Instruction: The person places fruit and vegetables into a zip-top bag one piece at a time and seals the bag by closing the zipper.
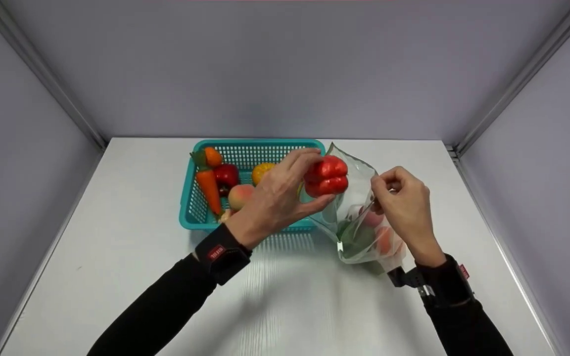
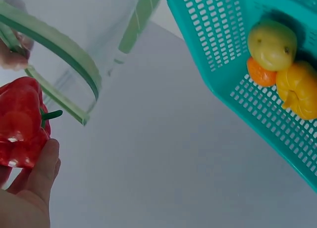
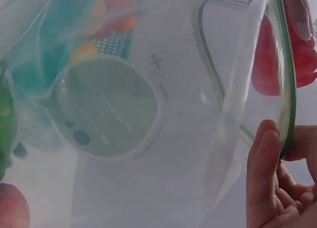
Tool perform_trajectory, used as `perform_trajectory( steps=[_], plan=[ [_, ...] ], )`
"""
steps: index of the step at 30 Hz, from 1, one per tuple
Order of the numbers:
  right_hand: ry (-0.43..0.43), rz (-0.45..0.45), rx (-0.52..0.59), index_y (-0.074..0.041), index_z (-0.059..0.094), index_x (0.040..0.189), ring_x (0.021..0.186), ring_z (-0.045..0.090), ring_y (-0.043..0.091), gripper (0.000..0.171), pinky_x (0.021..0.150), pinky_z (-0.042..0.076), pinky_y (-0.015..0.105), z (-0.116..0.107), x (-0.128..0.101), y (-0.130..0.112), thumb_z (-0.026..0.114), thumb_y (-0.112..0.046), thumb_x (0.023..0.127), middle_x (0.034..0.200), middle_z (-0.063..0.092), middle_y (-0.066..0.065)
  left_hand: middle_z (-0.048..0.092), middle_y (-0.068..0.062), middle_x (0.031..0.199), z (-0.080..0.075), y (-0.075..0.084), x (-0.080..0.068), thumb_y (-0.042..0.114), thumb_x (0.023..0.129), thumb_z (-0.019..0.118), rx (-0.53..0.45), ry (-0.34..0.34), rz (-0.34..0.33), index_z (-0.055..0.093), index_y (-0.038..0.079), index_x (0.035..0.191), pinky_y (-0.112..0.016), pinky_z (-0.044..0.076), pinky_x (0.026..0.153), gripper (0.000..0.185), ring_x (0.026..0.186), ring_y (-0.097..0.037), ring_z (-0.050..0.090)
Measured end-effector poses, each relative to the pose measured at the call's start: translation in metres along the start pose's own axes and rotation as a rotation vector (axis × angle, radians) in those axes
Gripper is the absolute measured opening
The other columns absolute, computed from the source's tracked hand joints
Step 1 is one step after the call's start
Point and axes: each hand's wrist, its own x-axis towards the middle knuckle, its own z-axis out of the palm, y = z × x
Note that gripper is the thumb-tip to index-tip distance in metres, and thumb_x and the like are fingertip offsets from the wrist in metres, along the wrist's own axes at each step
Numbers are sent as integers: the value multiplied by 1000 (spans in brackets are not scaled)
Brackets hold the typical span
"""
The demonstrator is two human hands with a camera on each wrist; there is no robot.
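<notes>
Right now the left hand [image 1: 275,198] is gripping a red pepper [image 1: 326,176] between curled fingers and thumb, holding it in the air just at the mouth of a clear plastic bag [image 1: 359,217]. Meanwhile the right hand [image 1: 403,210] is pinching the bag's green-edged rim, keeping the mouth held apart; the bag is standing on the white counter [image 1: 285,296] with a few fruits showing dimly inside. Just beside the bag, to its left, a teal basket [image 1: 193,205] is sitting on the counter, holding a carrot [image 1: 208,188], a red apple [image 1: 226,175], a peach [image 1: 239,196] and a yellow fruit [image 1: 261,171].
</notes>
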Motion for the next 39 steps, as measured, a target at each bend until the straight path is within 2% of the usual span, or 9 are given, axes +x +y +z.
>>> perform_trajectory(
  steps=[5,12,15,21,26,30,33,36,39],
  plan=[
    [-9,3,8,-1,67,89,51,66,14,17,51,55,25,0,0,-1,65,-14,100,69,67,11,55,-13,135,6,3,-1,29,89,85,-21,-63,-25,56,8,135,-27,54,97,58,119,-23,61],
    [-7,-3,2,-2,66,89,51,66,14,17,50,56,25,-1,3,-3,66,-14,100,69,67,11,59,-12,135,10,9,3,38,94,78,-37,-303,-160,58,9,141,-32,57,94,59,115,-24,63],
    [-7,-6,-4,-2,66,89,51,65,13,17,50,55,25,-1,3,-3,66,-16,100,69,67,9,62,-11,132,14,10,6,42,95,76,-38,-378,-212,58,12,142,-32,57,93,59,113,-23,63],
    [4,-15,-16,-3,67,89,51,65,12,17,50,54,23,-2,4,-4,67,-16,100,68,68,8,66,-8,125,23,11,10,50,96,71,-6,-454,-288,61,13,140,-32,57,89,59,105,-21,64],
    [6,-17,-10,-2,67,89,50,65,13,17,50,55,24,-3,4,-5,66,-15,100,69,68,10,66,-10,129,29,11,9,52,95,70,-12,-497,-328,58,11,144,-31,57,90,65,105,-21,63],
    [-2,-30,-5,-3,67,90,51,66,14,17,51,56,24,-3,5,-5,65,-16,101,70,68,10,65,-12,137,29,10,7,49,97,71,-41,-484,-330,55,10,147,-35,56,98,66,113,-23,65],
    [-2,-40,-7,-3,67,90,51,65,14,17,52,56,24,-2,5,-5,65,-16,101,70,68,10,63,-11,140,27,8,4,46,99,69,-50,-434,-311,57,9,145,-37,53,102,59,120,-25,64],
    [0,-41,-17,-4,67,90,51,65,13,17,52,54,23,-2,5,-4,65,-16,101,70,69,10,64,-10,136,25,5,0,38,102,67,-62,-334,-264,61,8,138,-35,54,100,47,116,-25,64],
    [-3,-39,-21,-4,67,90,51,65,13,17,52,53,22,-1,5,-4,65,-17,101,71,69,10,64,-11,132,22,-1,-6,27,102,67,-89,-196,-205,65,5,129,-33,56,96,36,111,-25,65]
  ],
)
